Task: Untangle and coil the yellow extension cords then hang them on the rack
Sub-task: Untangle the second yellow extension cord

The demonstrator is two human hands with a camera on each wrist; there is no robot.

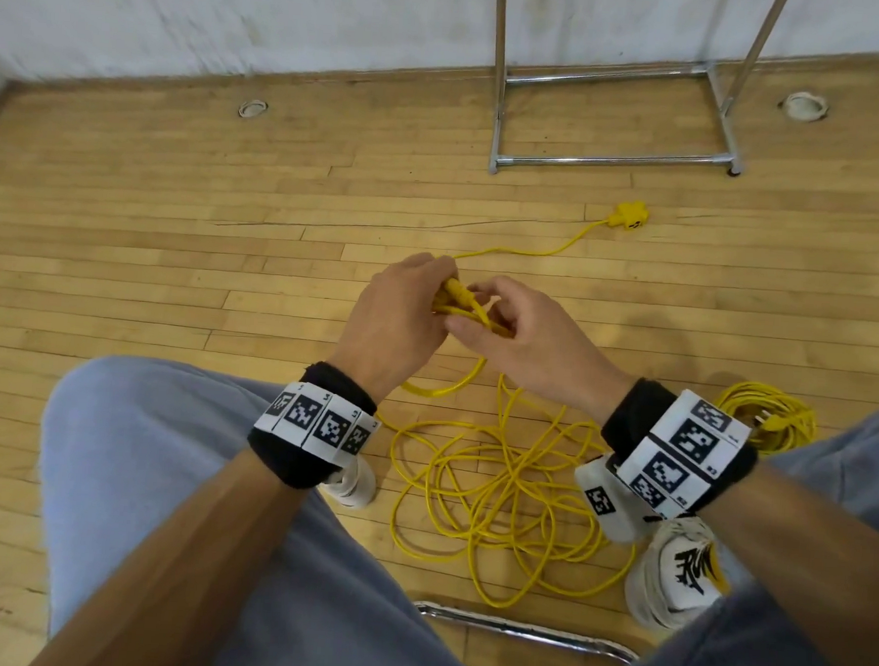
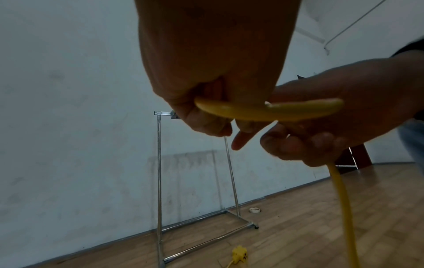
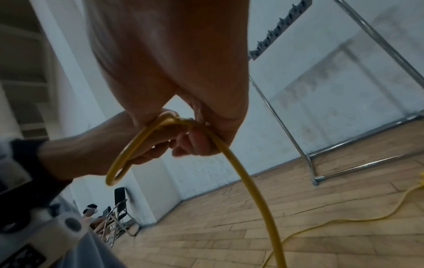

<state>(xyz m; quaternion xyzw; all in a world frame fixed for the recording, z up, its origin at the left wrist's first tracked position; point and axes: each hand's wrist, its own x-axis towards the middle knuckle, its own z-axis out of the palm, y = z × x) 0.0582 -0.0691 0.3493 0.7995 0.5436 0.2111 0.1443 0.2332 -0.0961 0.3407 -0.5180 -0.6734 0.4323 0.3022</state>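
Head view: my left hand [image 1: 394, 319] and right hand [image 1: 522, 332] both pinch a small loop of yellow extension cord [image 1: 467, 308]; limp, light, best gripped near its plug

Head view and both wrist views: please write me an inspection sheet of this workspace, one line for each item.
Surface: wooden plank floor, with a long crack near the middle.
Job's things: tangled yellow cord loose on the floor between the feet; coiled yellow cord by the right knee; metal rack at the wall, nothing hung on its visible parts.
Clutter: two tape rolls near the wall.
Grippers: left hand and right hand both grip a small loop of cord.
Cables: one strand runs to a yellow socket block near the rack.
Surroundings: white wall; folding chair far off; chrome tube below the knees.
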